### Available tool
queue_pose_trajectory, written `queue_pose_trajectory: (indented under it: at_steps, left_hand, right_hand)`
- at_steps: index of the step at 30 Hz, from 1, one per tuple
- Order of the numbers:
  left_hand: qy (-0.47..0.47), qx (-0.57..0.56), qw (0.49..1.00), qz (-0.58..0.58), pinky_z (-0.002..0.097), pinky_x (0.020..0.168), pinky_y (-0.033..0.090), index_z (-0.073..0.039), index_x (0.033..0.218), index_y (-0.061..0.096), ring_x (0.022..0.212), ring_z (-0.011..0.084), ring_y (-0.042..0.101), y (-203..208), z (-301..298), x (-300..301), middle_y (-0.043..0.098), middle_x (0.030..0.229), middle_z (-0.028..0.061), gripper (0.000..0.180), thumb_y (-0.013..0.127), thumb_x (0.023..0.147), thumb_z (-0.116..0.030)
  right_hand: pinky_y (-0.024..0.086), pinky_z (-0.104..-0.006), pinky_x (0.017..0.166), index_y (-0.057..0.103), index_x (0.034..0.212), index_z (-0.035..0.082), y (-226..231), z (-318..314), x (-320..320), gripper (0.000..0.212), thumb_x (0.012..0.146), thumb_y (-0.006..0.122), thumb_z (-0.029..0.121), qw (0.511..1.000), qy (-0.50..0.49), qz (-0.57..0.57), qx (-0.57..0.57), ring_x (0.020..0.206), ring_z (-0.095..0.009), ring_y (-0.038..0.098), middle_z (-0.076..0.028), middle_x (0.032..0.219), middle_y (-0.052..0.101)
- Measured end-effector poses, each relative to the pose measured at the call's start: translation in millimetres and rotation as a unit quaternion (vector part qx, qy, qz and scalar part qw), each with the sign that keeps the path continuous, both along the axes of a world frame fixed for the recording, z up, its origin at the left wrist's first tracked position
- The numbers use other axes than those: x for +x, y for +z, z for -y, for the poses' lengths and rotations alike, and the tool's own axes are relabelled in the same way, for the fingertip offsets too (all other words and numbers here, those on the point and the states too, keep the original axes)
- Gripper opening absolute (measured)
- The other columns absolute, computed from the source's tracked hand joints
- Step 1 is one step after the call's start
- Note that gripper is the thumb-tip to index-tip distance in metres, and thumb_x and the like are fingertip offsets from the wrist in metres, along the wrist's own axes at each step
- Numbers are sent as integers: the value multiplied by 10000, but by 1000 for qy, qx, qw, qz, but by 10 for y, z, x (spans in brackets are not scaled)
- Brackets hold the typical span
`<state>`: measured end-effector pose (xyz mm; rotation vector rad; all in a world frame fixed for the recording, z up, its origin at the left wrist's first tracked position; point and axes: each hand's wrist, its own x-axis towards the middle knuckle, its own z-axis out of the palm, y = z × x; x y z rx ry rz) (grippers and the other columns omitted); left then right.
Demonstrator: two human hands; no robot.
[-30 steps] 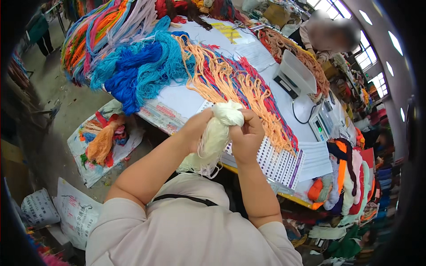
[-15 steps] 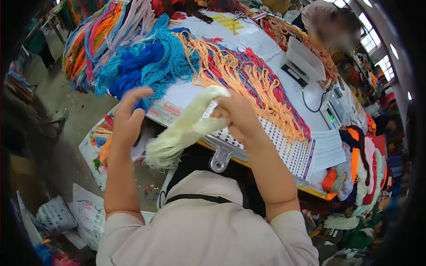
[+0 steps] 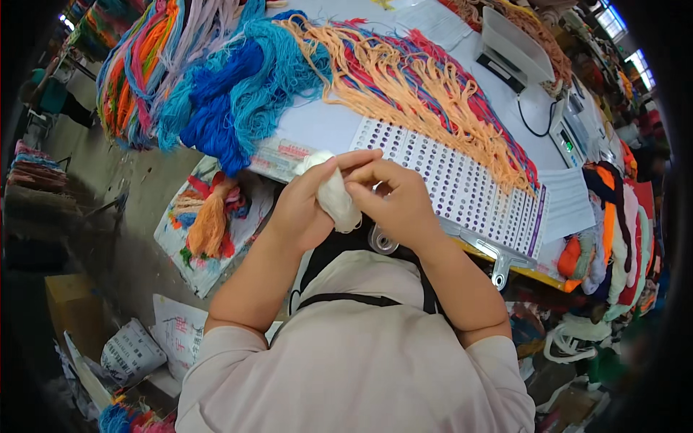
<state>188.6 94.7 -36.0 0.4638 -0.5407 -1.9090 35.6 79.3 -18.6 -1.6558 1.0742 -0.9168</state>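
A pale cream skein of yarn [image 3: 336,196] is bunched up in front of my body, just off the table's near edge. My left hand [image 3: 303,209] is closed round it, and the skein's lower end pokes out below the fingers. Close against its right side is my right hand [image 3: 401,202], thumb and fingers curled together in a pinch. What lies between those fingertips is too small to make out. The fingers of both hands nearly meet over the top of the skein.
Blue and turquoise yarn [image 3: 238,94], then peach, red and blue hanks [image 3: 433,108] lie across the table. A dotted chart board [image 3: 462,180] with metal clips lines its near edge. Scales [image 3: 567,133] stand at the right. Yarn scraps lie on a white sack [image 3: 195,252] at lower left.
The skein hung loose from my right hand and is now gathered up in my left. My left hand, open and apart before, has come rightward, and both hands are together.
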Motion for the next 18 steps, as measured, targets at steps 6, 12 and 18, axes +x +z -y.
queue_pose_trajectory:
  at_steps: [6, 12, 18]
  left_hand:
    - [-32, -6, 999, -2, 358, 1012, 389, 72, 1328, 436, 1160, 236, 525, -14, 33, -9, 533, 1273, 159, 503, 359, 944, -244]
    - [-34, -15, 999, 36, 368, 1036, 363, 91, 1339, 404, 1202, 248, 504, -20, 64, 49, 506, 1315, 167, 544, 372, 925, -260]
    - [11, -51, 992, 114, 341, 990, 395, 94, 1352, 397, 1154, 226, 531, -109, 107, 149, 529, 1287, 175, 560, 428, 917, -257]
  right_hand:
    - [435, -225, 589, 646, 801, 13, -39, 21, -3, 73, 783, 656, 84, 999, 6, 30, 35, 629, -62, 519, -9, 748, 631]
    - [424, -192, 594, 620, 809, 32, -175, 100, -69, 31, 779, 615, 37, 979, 8, 175, 101, 653, -29, 521, 14, 767, 627]
    - [437, -222, 628, 623, 842, 37, -182, 143, -16, 78, 775, 643, 71, 985, -12, 149, 89, 682, -70, 556, -4, 807, 638]
